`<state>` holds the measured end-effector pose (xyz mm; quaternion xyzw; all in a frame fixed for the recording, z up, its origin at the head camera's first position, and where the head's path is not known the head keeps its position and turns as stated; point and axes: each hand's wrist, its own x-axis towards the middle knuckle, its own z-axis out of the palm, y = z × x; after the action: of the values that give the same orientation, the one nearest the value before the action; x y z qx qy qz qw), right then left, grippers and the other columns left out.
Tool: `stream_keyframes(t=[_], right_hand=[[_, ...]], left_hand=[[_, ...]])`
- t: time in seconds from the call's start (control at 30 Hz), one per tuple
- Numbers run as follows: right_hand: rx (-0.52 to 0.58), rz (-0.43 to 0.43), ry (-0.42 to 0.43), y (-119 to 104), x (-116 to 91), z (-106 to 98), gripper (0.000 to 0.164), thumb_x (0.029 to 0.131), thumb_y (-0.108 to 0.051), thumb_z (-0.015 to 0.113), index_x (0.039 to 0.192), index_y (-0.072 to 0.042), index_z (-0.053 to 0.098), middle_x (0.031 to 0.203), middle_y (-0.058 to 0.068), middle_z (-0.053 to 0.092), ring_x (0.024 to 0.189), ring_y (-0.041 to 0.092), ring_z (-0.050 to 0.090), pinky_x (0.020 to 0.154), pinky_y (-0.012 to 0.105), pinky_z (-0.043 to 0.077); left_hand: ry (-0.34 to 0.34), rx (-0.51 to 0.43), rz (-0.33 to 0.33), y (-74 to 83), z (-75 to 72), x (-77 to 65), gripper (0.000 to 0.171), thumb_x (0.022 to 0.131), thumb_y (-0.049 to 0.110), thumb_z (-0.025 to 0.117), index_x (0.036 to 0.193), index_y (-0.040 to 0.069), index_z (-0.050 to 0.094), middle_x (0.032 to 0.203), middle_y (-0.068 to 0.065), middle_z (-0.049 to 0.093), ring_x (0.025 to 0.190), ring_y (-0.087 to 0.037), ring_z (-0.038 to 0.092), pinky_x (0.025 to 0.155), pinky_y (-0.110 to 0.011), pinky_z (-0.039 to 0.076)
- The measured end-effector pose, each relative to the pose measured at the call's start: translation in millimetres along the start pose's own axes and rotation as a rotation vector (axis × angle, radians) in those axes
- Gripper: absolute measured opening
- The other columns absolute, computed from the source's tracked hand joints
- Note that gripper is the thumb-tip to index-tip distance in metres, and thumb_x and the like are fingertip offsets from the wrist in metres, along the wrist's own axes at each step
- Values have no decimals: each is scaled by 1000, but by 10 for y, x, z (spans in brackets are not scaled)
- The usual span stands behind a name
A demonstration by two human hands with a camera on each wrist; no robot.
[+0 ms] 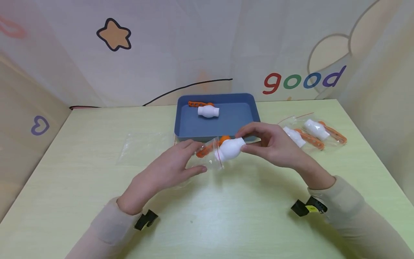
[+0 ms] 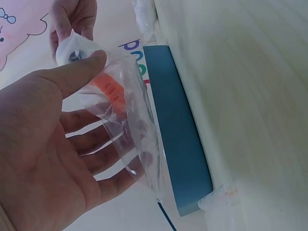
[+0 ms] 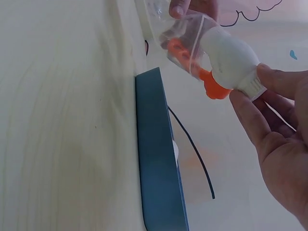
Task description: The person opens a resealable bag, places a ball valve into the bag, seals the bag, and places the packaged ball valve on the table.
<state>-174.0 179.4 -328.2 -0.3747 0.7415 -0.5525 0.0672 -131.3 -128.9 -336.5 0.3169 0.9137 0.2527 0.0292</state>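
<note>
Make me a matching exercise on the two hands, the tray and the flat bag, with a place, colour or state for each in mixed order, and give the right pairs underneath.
Column one:
1. Left hand
2. Right hand
3. Tray
4. Flat bag

Column two:
A. Blue
B. Pinches one end of a white piece
C. Lies on the table, left of the tray
D. Holds a clear bag with an orange strip in it

Right pairs: 1-D, 2-B, 3-A, 4-C
</note>
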Motion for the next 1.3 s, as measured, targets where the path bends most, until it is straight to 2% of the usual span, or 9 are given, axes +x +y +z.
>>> stream_keyframes(t=[0.13,0.43,0.67,0.9,1.3], right_hand=[[30,13,10,9,-4,35,33,89,10,74,119,-2,68,120,11,66,110,28,65,84,37,60],[77,3,19,30,-21,115,33,88,12,74,117,-1,68,119,13,64,110,29,64,83,38,60],[105,-9,44,53,-34,160,30,85,15,75,111,1,69,115,17,64,106,30,65,82,41,60],[117,-10,42,34,-31,187,30,84,15,76,109,1,69,115,16,64,106,30,66,83,42,59],[109,-12,23,9,1,223,31,82,14,79,106,-2,70,112,14,65,103,30,66,82,43,60]], left_hand=[[12,41,-19,43,18,14,57,94,33,78,138,4,57,126,-7,61,109,-22,61,93,-39,53],[7,8,-81,98,39,25,59,93,36,79,138,5,56,124,-6,60,106,-24,62,90,-38,54],[36,-7,-67,104,60,35,57,93,34,79,138,8,57,128,-5,59,111,-20,60,94,-38,52],[58,-35,-42,116,83,53,63,92,36,80,143,9,53,137,-3,57,123,-18,56,102,-38,49],[95,-2,1,130,104,58,65,91,40,80,142,10,54,134,0,58,120,-17,56,98,-38,50]])
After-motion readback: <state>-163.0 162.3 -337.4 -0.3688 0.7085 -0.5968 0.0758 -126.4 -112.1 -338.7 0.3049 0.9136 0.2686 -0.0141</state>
